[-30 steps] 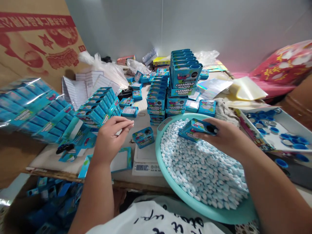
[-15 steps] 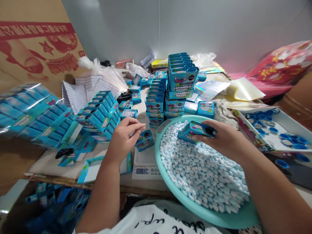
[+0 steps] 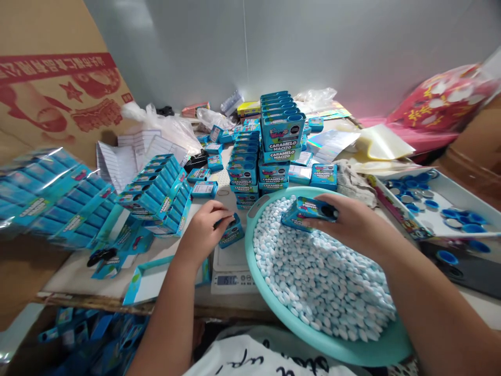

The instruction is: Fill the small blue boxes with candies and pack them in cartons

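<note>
My right hand is closed around a small blue candy box, which lies tilted low over white and pale-blue candies in a turquoise basin. One corner of that box meets the candies. At the left, my left hand has thumb and fingertips pinched together at the top of another blue candy box, near its dark round hole. What the pinch holds, if anything, is hidden. This second box stands on a white digital scale with a lit display.
Stacks of filled display trays stand behind the basin, with more display packs at the left. A white tray with blue caps sits at the right. Loose boxes lie below the table edge. A large carton rises at the left.
My left hand has lowered from above the box on the scale to its top. My right hand keeps its box over the candies. The whole view has shifted slightly.
</note>
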### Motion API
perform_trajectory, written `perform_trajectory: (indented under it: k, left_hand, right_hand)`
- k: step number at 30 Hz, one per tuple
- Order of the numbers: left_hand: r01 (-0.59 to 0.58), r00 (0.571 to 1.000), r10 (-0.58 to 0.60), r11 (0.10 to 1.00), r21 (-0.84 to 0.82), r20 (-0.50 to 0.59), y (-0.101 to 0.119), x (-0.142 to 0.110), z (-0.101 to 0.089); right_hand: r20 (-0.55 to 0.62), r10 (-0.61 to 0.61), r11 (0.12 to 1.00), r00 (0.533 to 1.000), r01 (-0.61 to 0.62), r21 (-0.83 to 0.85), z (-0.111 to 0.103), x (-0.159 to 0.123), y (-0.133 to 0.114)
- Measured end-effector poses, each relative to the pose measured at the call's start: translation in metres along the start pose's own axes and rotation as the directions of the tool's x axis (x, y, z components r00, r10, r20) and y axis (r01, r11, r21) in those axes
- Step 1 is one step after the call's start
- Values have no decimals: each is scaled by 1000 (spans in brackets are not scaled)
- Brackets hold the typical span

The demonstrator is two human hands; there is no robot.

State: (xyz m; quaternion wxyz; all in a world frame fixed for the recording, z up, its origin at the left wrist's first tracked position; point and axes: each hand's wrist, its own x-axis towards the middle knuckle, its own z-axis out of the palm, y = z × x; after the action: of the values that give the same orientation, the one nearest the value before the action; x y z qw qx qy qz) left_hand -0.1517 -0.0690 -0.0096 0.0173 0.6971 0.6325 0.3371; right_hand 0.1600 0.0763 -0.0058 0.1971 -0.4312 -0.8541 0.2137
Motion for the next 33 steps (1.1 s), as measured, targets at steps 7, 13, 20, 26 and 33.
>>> perform_trajectory:
  k: [7, 13, 20, 26, 33]
  left_hand:
    - [69, 992, -82, 989, -134, -93, -2, -5, 0]
    - [85, 968, -89, 996, -29, -235, 19, -12, -5]
    - [-65, 963, 84, 995, -81, 255, 48, 0, -4]
    - [-212, 781, 79, 967, 143, 619, 72, 25, 19]
    - [-267, 710, 46, 941, 207, 702, 89, 30, 38]
  right_hand:
    - [23, 0, 1000, 1000, 0, 1, 0, 0, -1]
    - [0, -9, 1000, 1000, 9, -5, -2, 0, -3]
    - [-14, 8, 999, 1000, -9, -38, 1, 0, 1]
    - [-42, -16, 999, 999, 14, -40, 0, 0, -1]
    - [-27, -29, 998, 999, 27, -63, -2, -1, -3]
